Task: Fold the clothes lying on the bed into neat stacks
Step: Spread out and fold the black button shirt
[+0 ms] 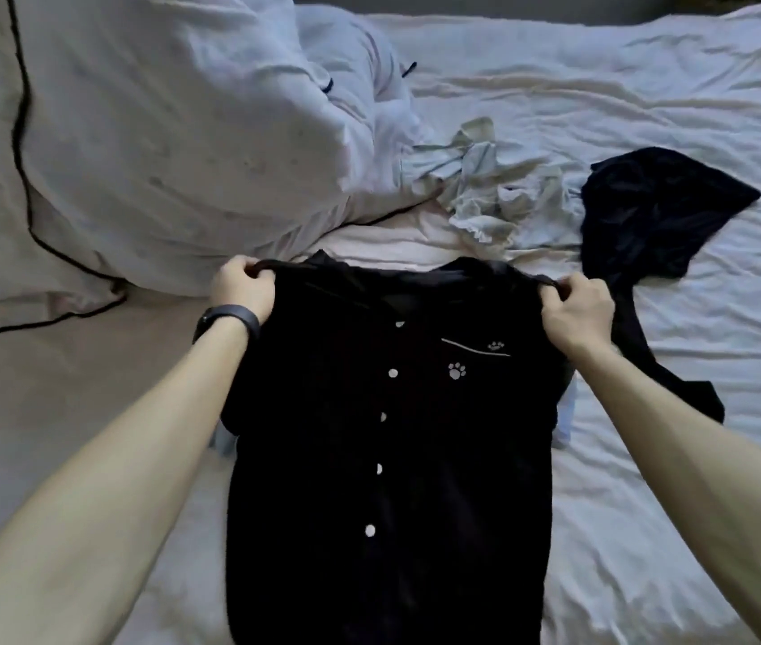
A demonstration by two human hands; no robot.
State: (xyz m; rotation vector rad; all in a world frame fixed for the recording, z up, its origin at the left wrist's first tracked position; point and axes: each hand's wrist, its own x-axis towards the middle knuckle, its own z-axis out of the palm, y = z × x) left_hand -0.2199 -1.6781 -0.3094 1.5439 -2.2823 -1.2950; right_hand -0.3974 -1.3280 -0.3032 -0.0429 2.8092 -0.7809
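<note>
- Bed (676, 90): white, wrinkled sheet spreading beyond and to both sides of the hands.
- Pillows (160, 142): white, heaped beyond the left hand. The outermost one has dark piping along its edge.
- Black shirt (392, 458): button-front, facing up, held stretched between the two hands at its shoulders. The body hangs or lies toward the person over the sheet, and I cannot tell which. Collar edge sits between the hands.
- Black garment (653, 211): loose heap beyond and outward of the right hand, lying on the sheet. A dark strip runs down past that wrist. I cannot tell whether the strip belongs to this heap or to the shirt.
- Pale garment (504, 197): crumpled, beyond the gap between the hands, nearer the right one, and touching the black heap's inner edge.
- Left hand (241, 286): fingers curled, pinching the shirt's shoulder seam, knuckles up.
- Right hand (578, 311): the same grip on the other shoulder, with thumb and fingers closed on a fold of cloth.
- Light blue cloth (563, 414): slivers show from under the shirt's edges, nearer the person than either hand.
- Wristband (227, 322): dark, on the left wrist.
- Paw print (457, 371): white, on the chest below a white pocket line, inward of the right hand.
- Buttons (392, 373): white, in a column down the middle of the shirt.
</note>
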